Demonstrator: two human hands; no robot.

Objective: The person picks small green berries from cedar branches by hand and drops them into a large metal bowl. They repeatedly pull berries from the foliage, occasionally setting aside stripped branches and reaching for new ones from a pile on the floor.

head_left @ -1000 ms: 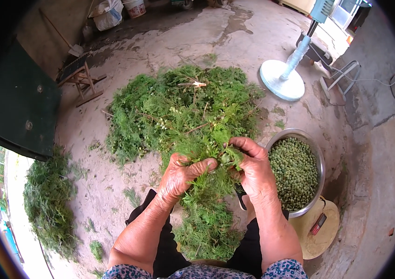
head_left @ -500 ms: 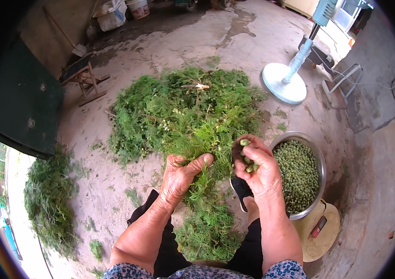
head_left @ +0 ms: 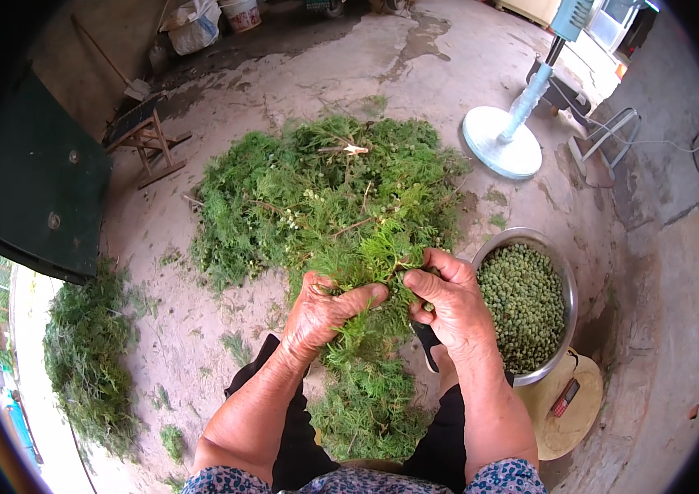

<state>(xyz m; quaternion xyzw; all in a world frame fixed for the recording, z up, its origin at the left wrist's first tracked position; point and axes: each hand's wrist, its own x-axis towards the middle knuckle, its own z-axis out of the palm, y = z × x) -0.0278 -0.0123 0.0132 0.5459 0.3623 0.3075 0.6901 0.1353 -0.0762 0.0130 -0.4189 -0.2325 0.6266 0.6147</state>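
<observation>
My left hand (head_left: 324, 311) is closed around a leafy green conifer sprig (head_left: 378, 257), its thumb pressed along the foliage. Just to its right, my right hand (head_left: 451, 300) is curled, with thumb and forefinger pinching at the sprig's edge. Small green cones (head_left: 428, 306) show partly between its lower fingers; the rest of what the palm holds is hidden. Beyond both hands a large heap of cut conifer branches (head_left: 283, 177) lies on the floor. Beside my right hand stands a metal basin (head_left: 570, 305) holding a mass of small green cones (head_left: 522, 309).
More foliage (head_left: 370, 412) lies between my legs, and another pile (head_left: 90, 362) is at the left. A round stool (head_left: 584, 416) with a phone (head_left: 565, 398) on it sits by the basin. A fan base (head_left: 489, 144) stands at far right, a wooden stool (head_left: 156, 144) at far left.
My right hand has moved left to the sprig and its fingers have closed in a pinch; the cones in it are less visible. My left hand keeps its hold, shifted slightly right.
</observation>
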